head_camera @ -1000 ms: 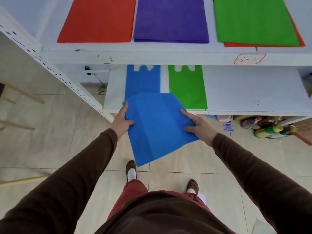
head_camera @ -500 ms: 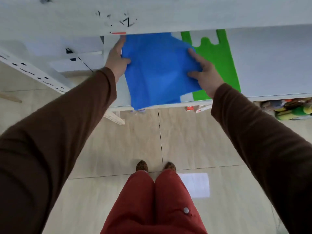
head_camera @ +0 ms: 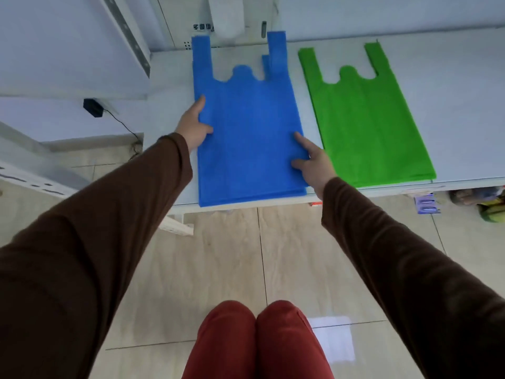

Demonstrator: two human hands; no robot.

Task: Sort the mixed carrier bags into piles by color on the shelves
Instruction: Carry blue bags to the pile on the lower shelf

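Note:
A blue carrier bag (head_camera: 246,132) lies flat on the lower white shelf (head_camera: 451,110), on top of another blue bag whose edges peek out at the handle and bottom. My left hand (head_camera: 195,124) grips its left edge, thumb on top. My right hand (head_camera: 313,160) holds its right edge near the bottom, index finger stretched over the fabric. Just to the right, apart from the blue pile, lies a green carrier bag (head_camera: 366,124), handles pointing to the back.
A perforated white upright (head_camera: 128,36) stands at the left of the shelf. A black plug with a cable (head_camera: 93,107) sits on the wall at left. Bottles and small items (head_camera: 486,201) lie under the shelf at right. Tiled floor below.
The view has dropped below the upper shelf. The blue bag, held tilted over the shelf front before, now lies flat and squared on the blue pile with both hands at its edges.

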